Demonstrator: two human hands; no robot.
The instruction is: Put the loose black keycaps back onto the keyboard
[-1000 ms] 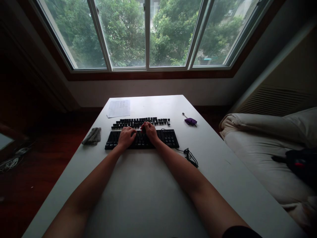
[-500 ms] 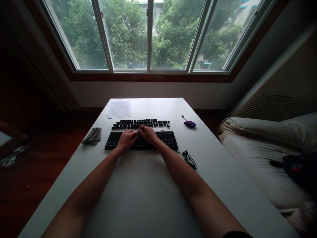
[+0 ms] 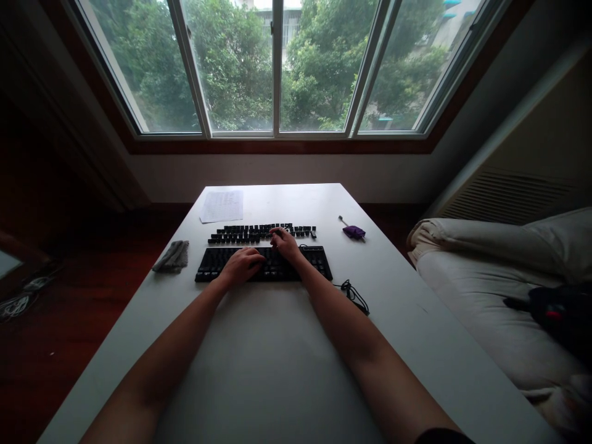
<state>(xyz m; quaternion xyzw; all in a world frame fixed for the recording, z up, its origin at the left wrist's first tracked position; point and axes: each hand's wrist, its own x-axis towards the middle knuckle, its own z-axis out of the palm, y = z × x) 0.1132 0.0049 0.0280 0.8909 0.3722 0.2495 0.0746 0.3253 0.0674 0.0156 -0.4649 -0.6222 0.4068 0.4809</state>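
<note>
A black keyboard lies on the white table in front of me, with rows of loose black keycaps lined up just behind it. My left hand rests on the keyboard's middle, its fingers stretched out to the right over the keys. My right hand is raised at the keyboard's back edge, close to the keycap rows. Its fingers are bent together in a pinch; whatever they hold is too small and dark to make out.
A grey cloth lies left of the keyboard, and a printed paper sheet at the back left. To the right are a purple cloth with a small brush and a coiled cable. A beige sofa stands beside the table.
My right hand has moved right and slightly back, from the keyboard's middle toward the keycap rows. My left hand has shifted slightly right, and the two hands are now farther apart.
</note>
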